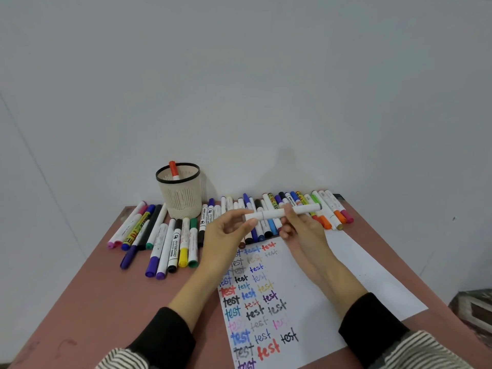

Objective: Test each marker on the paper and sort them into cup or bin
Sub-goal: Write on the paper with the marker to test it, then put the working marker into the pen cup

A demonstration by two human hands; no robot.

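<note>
White marker (282, 213) held level, left hand (229, 230), right hand (300, 225), above paper (319, 283)

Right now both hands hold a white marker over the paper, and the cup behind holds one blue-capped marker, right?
Not quite: the head view shows the marker in the cup has a red-orange cap, not blue. Both hands, left and right, do hold a white marker over the paper.

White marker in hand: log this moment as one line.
white marker capped, level above paper | left hand pinches one end | right hand grips barrel | cup holds one red-capped marker
</note>
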